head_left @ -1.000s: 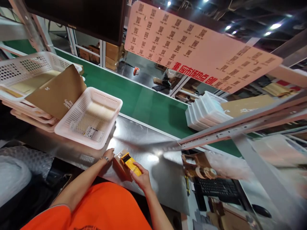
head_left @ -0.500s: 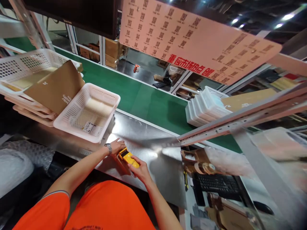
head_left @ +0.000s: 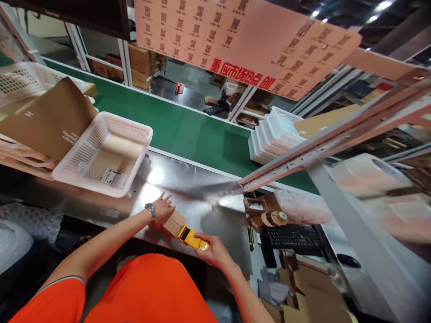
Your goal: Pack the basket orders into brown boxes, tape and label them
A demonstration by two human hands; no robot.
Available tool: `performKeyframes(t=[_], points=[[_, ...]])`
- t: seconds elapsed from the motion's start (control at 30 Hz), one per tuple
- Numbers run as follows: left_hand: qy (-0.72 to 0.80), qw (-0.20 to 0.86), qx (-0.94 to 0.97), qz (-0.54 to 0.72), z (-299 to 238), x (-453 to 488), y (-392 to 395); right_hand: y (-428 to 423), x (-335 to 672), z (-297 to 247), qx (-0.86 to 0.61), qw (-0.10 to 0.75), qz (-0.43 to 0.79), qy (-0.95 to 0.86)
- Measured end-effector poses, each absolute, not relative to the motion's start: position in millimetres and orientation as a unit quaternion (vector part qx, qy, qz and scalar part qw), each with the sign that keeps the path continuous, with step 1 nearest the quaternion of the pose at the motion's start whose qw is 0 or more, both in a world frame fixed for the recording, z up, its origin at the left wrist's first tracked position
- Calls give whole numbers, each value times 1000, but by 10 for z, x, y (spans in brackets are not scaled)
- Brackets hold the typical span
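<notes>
My right hand (head_left: 211, 249) grips a yellow tape dispenser (head_left: 193, 238). The dispenser's head touches the right end of a small brown cardboard box (head_left: 175, 222) lying on the metal worktop (head_left: 188, 179). On the box's left end rests my left hand (head_left: 163, 209), fingers stretched out and spread, a watch on its wrist. That hand covers part of the box. Left of the hands stands a white perforated basket (head_left: 134, 177) with a printed label (head_left: 114, 177) inside.
Stacked baskets with a large brown cardboard piece (head_left: 50, 116) stand at far left. Behind the worktop runs a green conveyor belt (head_left: 188, 130) with stacked white trays (head_left: 269, 139) on it. A slanting metal post (head_left: 286, 161) rises at right, near a keyboard (head_left: 292, 237) and tape rolls (head_left: 274, 219).
The tape dispenser has moved right and toward me along the box, from near my left hand to the box's right end. My left hand's fingers have spread. The view has shifted right.
</notes>
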State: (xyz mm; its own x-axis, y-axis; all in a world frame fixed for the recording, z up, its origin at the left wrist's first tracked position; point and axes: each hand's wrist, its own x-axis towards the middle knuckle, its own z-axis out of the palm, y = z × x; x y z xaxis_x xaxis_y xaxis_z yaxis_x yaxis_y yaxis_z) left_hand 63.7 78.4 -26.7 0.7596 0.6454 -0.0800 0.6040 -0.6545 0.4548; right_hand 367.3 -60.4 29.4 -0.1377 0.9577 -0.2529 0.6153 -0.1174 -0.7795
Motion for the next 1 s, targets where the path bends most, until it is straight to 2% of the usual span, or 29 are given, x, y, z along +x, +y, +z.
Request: performKeyframes(t=[0.13, 0.4, 0.57, 0.67, 0.83, 0.9, 1.0], points=[[310, 228, 923, 30, -311, 1061, 555, -618, 3720, 385, -606, 164, 429, -650], [307, 244, 920, 20, -213, 1065, 573, -711, 3783, 1297, -617, 81, 345, -702], [306, 245, 920, 22, -216, 1090, 568, -819, 3744, 1473, -636, 38, 302, -709], [308, 249, 918, 23, -225, 1106, 559, -874, 3773, 1521, -638, 40, 277, -717], [307, 249, 918, 23, -283, 1106, 562, -694, 3838, 1314, -628, 50, 285, -722], [305, 248, 919, 23, -320, 1103, 568, -549, 3838, 1065, -628, 48, 296, -718], [305, 246, 920, 21, -364, 1107, 572, -377, 3815, 617, -622, 91, 369, -685]])
